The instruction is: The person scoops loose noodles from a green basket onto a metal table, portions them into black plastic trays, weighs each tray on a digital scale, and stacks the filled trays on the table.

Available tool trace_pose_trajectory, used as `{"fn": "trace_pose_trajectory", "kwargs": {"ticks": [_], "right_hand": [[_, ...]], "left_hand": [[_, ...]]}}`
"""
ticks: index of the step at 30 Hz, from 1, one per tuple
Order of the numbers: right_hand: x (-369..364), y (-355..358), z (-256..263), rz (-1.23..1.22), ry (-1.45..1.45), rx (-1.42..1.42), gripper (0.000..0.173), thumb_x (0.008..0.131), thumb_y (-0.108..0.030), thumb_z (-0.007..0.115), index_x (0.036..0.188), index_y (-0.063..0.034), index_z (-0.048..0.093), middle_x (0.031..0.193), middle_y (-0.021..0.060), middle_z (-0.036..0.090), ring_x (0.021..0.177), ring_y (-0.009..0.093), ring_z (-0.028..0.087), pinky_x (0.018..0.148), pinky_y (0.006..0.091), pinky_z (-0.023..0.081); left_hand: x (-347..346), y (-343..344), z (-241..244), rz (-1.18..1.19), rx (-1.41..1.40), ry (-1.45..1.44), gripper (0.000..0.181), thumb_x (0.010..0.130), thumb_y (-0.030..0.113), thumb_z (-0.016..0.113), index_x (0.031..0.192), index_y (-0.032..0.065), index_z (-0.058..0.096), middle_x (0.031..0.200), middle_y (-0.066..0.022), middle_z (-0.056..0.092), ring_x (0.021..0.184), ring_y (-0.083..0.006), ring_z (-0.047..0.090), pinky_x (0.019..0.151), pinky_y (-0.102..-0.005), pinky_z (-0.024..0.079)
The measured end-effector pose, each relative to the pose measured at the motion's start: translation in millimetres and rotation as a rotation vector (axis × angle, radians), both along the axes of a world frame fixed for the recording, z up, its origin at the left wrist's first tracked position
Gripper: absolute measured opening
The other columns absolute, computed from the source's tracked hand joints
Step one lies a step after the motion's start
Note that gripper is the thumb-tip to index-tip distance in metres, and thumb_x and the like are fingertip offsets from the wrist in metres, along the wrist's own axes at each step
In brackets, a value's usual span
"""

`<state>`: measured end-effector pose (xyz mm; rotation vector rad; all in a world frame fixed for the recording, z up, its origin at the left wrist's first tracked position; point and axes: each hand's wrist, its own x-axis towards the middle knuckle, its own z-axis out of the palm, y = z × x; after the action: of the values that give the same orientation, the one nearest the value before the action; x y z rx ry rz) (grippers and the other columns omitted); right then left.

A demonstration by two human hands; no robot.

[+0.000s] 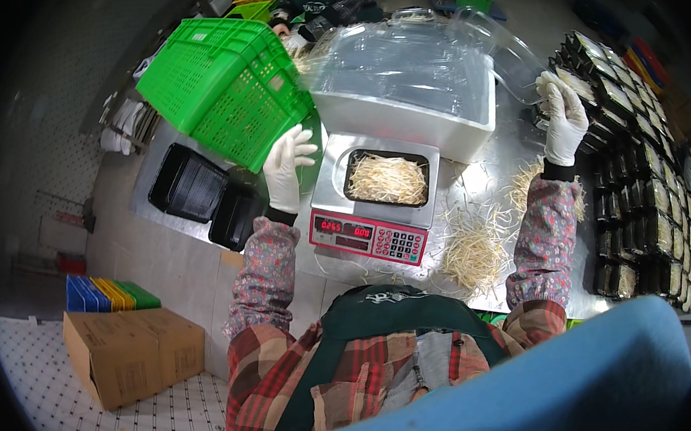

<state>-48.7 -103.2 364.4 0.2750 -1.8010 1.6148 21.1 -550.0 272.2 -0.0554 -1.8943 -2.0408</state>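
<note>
My left hand (285, 170), in a white glove, hovers beside the green crate with its fingers apart and nothing in them. My right hand (564, 117), gloved too, pinches the edge of a clear plastic lid (518, 59) at the right of the foam box. Between my hands, a black plastic tray filled with bean sprouts (388, 179) rests on the steel pan of a digital scale (369, 236) with a lit red display. Behind the scale stands a white foam box (399, 120) heaped with clear plastic lids (395, 62).
A perforated green crate (241, 96) is tipped on the left. Empty black trays (190, 181) lie below it. Loose sprouts (474, 248) cover the steel table right of the scale. Packed trays (638, 195) are stacked far right. A co-worker (330, 0) is across the table.
</note>
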Motion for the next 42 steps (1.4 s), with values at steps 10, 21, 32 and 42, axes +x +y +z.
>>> {"fn": "trace_pose_trajectory", "kwargs": {"ticks": [10, 21, 32, 42], "right_hand": [[55.4, -111.9, -35.8, 0.589, -0.409, -0.007, 0.025, 0.095, -0.014, 0.06, 0.117, -0.0028, 0.065, 0.086, 0.002, 0.07, 0.067, 0.003, 0.057, 0.052, 0.0152, 0.04], [41.1, -134.7, -152.4, -0.052, -0.626, 0.924, 0.042, 0.098, -0.042, 0.047, 0.114, -0.0083, 0.064, 0.096, 0.0235, 0.068, 0.094, 0.041, 0.065, 0.082, 0.0491, 0.05], [-1.9, -102.4, -240.9, 0.185, -0.636, 0.43, 0.047, 0.096, -0.043, 0.054, 0.111, -0.0009, 0.067, 0.103, 0.0195, 0.07, 0.102, 0.029, 0.066, 0.089, 0.0354, 0.048], [63.8, -138.2, -80.0, 0.263, -0.719, 1.154, 0.049, 0.082, -0.041, 0.068, 0.12, -0.0111, 0.065, 0.1, 0.0154, 0.071, 0.095, 0.029, 0.068, 0.085, 0.0389, 0.051]], "left_hand": [[16.3, 48.6, 54.9, -0.282, 0.119, 0.068, 0.058, 0.089, 0.003, 0.063, 0.141, -0.0023, 0.037, 0.11, -0.0139, 0.062, 0.082, -0.0145, 0.063, 0.068, -0.0232, 0.053], [-51.3, 49.7, -95.4, 0.073, -0.572, -0.009, 0.029, 0.085, 0.01, 0.069, 0.113, 0.0023, 0.067, 0.087, -0.0063, 0.07, 0.078, -0.0119, 0.064, 0.075, -0.0251, 0.052], [-57.4, 64.3, -108.7, 0.111, -0.491, -0.054, 0.021, 0.086, 0.014, 0.068, 0.105, 0.0041, 0.071, 0.1, -0.0095, 0.069, 0.082, -0.0152, 0.065, 0.075, -0.0277, 0.05], [-61.1, 81.2, -76.9, -0.142, 0.816, -0.28, 0.031, 0.096, 0.018, 0.059, 0.123, 0.0038, 0.055, 0.086, -0.0053, 0.063, 0.092, -0.0259, 0.066, 0.084, -0.0408, 0.053]]}}
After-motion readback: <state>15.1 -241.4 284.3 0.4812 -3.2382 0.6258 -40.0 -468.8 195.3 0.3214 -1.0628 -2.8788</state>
